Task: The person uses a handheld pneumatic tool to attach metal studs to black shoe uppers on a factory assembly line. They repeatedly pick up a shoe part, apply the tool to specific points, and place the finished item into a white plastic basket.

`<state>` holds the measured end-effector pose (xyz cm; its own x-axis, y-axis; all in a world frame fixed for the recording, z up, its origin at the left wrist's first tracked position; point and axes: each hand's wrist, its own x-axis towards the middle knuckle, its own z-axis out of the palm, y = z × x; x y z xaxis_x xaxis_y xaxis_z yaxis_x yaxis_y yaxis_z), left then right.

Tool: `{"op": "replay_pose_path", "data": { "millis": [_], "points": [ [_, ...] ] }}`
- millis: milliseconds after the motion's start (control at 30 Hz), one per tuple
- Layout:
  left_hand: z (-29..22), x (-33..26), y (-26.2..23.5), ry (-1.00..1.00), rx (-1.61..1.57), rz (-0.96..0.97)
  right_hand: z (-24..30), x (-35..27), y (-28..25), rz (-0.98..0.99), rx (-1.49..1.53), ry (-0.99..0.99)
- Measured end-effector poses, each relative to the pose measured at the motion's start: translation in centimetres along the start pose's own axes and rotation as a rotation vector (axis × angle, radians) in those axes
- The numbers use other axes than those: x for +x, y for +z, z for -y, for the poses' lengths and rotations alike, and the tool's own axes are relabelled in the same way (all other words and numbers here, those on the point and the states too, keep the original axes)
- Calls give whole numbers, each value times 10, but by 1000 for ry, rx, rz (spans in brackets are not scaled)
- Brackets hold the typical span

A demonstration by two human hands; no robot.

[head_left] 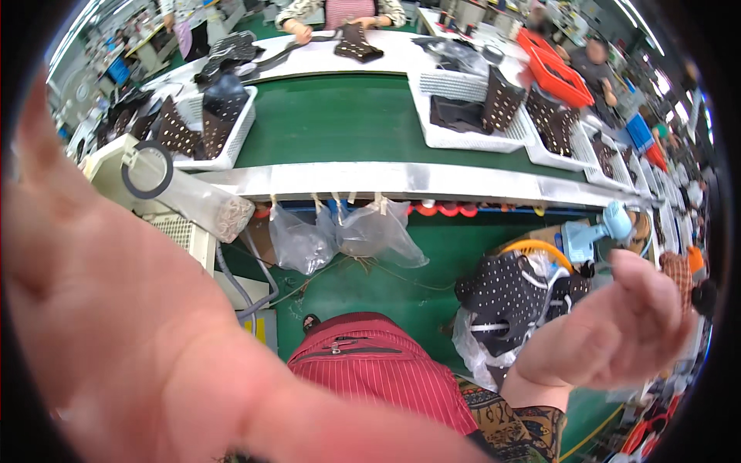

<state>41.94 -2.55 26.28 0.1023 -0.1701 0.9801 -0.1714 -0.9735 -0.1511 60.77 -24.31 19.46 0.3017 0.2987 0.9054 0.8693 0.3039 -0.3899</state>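
Observation:
My left hand (131, 285) is very large and blurred, close to the camera on the left. One finger stretches up along the picture's edge, the others are mostly cut off, and I see nothing in the palm. My right hand (610, 332) is raised at the right with its fingers loosely bent and nothing in them. Beneath it hangs a bundle of black fabric pieces with white dots (505, 297), over clear plastic and an orange basket rim (540, 247). A red striped apron (363, 359) covers my lap.
Ahead runs a green conveyor belt (332, 116) behind a metal rail (417, 177). White baskets (471, 139) hold dotted brown boot uppers (503, 100). Clear bags (378, 235) hang from the rail. A sewing machine (112, 158) stands left, a blue device (587, 235) right. Across, a person handles another upper (356, 42).

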Motion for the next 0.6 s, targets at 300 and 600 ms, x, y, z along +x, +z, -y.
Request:
{"op": "replay_pose_path", "data": {
  "millis": [300, 600],
  "points": [
    [-27, -211, -134, -1030, 477, 442, -49, -56, 139, 673, 316, 168],
    [-70, -314, -284, -1485, 820, 424, -15, -106, 252, 977, 535, 266]
  ]
}}
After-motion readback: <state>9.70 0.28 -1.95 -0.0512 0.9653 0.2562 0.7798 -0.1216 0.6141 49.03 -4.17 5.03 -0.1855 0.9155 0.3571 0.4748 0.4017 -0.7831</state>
